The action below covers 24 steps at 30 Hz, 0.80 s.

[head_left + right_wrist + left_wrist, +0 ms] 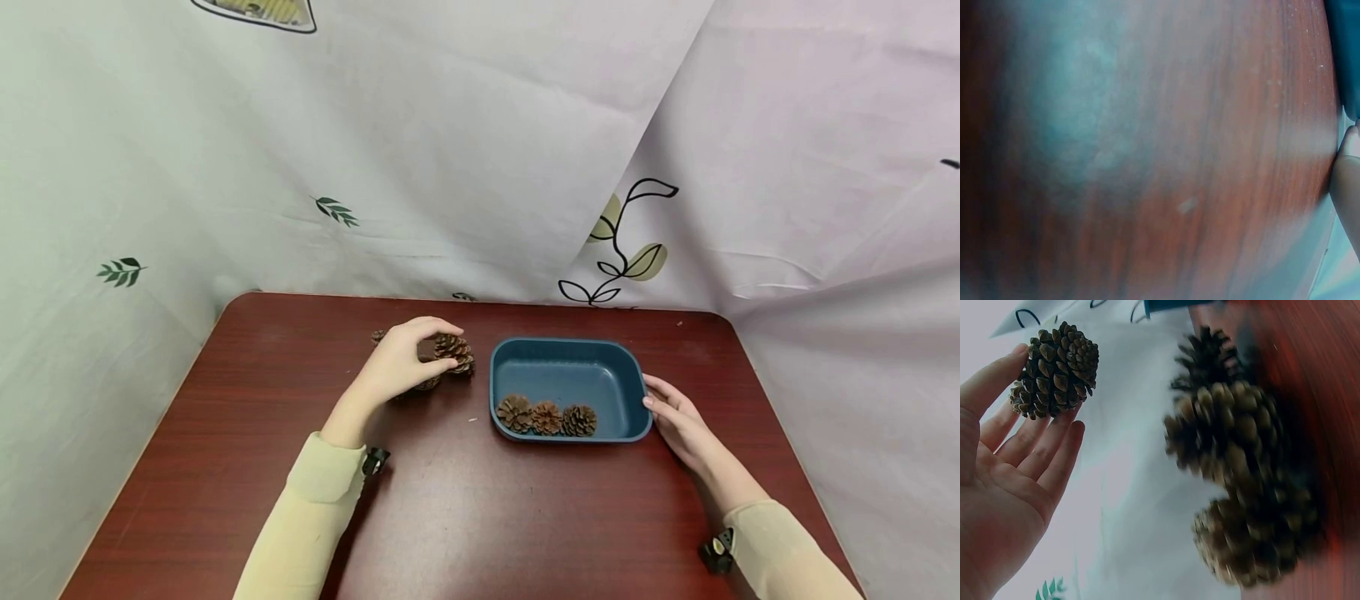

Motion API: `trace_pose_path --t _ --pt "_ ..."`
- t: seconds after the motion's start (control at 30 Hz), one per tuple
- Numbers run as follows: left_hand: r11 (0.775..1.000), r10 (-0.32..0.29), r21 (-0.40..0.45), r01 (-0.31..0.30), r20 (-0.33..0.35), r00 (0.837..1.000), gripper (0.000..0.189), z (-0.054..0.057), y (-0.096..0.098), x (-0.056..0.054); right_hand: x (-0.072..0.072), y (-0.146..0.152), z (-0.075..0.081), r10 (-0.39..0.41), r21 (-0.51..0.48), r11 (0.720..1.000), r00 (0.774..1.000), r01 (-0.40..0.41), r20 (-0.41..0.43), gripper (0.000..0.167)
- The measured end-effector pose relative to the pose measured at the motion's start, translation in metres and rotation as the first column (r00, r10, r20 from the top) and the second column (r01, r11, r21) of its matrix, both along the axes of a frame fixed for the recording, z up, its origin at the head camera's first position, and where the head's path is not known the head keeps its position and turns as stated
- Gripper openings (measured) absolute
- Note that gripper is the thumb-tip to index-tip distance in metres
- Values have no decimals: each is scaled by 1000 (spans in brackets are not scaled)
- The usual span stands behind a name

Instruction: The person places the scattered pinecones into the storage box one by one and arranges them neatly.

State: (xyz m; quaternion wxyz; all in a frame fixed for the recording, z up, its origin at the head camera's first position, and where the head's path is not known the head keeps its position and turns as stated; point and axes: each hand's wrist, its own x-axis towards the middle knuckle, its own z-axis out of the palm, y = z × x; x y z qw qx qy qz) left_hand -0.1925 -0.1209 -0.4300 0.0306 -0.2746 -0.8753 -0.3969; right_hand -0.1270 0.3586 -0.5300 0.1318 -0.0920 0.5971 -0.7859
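My left hand (397, 358) holds a brown pine cone (1057, 372) between thumb and fingers, left of a blue tray (517, 343). Below that hand, other pine cones (1229, 428) lie close together on the table; in the head view the hand partly hides them. Inside the tray, three pine cones (547, 418) sit in a row along the near wall, toward the left. My right hand (678, 421) touches the tray's right side from outside, its thumb at the rim. Only a bit of that hand shows at the edge of the right wrist view.
The dark red-brown table (480, 517) has rounded far corners. White cloth (450, 167) printed with leaves hangs behind and on both sides of it. A small pale scrap (472, 419) lies left of the tray.
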Motion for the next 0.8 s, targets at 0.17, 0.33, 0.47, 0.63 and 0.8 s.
trace_pose_path --t 0.17,0.33,0.47,0.63,0.8 --pt "999 -43 15 43 -1 999 41 1 18 -1 0 -1 1 -1 2 1000 1000 1 7 44" --pt "996 -82 17 82 14 997 39 3 37 -2 -1 -1 1 1 -2 1000 1000 -1 7 44" --pt "993 -113 23 113 16 993 40 3 53 -3 -1 0 1 2 -1 1000 1000 -2 6 44" --pt "987 -158 16 158 -4 987 40 2 76 -4 -1 0 1 -1 3 1000 1000 1 9 44" --pt "981 -195 -7 195 19 981 42 2 97 -3 0 -1 1 -1 -5 1000 1000 1 10 45"
